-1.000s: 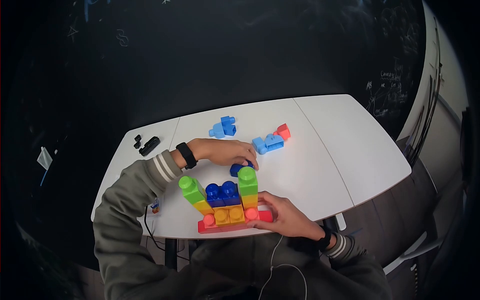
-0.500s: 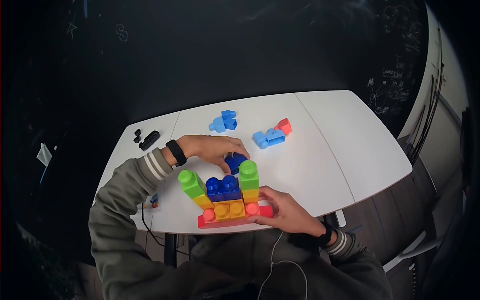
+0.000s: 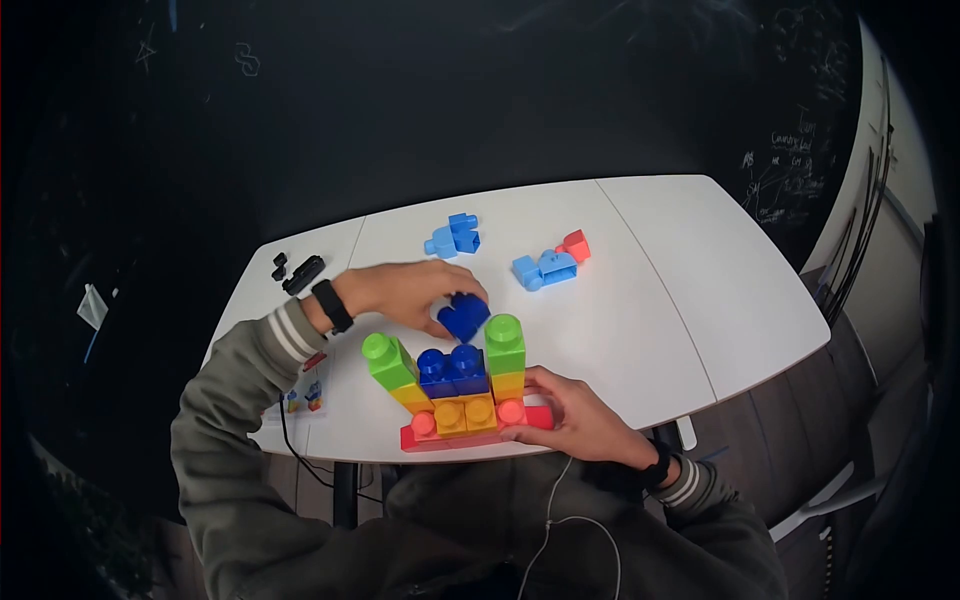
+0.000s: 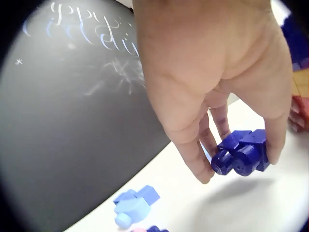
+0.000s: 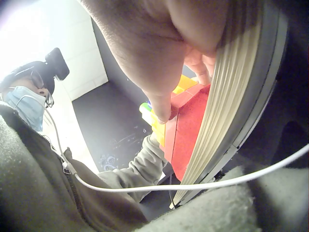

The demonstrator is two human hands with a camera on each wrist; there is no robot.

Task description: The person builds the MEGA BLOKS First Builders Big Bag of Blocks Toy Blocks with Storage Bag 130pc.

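Note:
My left hand (image 3: pixel 408 292) pinches a dark blue toy building block (image 3: pixel 464 317) between thumb and fingers. In the left wrist view, two round studs of this blue block (image 4: pixel 241 154) face the camera, and a shadow lies on the table below it. Just in front stands a built structure: a long red base (image 3: pixel 455 441), yellow blocks (image 3: pixel 465 414), a dark blue block with two studs (image 3: pixel 452 372) in the middle and green blocks (image 3: pixel 505 345) topping both sides. My right hand (image 3: pixel 585 425) grips the base's right end, its thumb pressed on the red side in the right wrist view.
Light blue blocks (image 3: pixel 453 238) lie at the back of the white table (image 3: pixel 640 330). More light blue pieces (image 3: pixel 546 269) and a red block (image 3: pixel 576 246) are farther right. Black items (image 3: pixel 303 274) sit at the back left, and a picture sheet (image 3: pixel 310 395) lies by the left sleeve.
My left hand has taken hold of the dark blue block behind the structure, turned it and raised it slightly leftward. My right hand stays on the red base.

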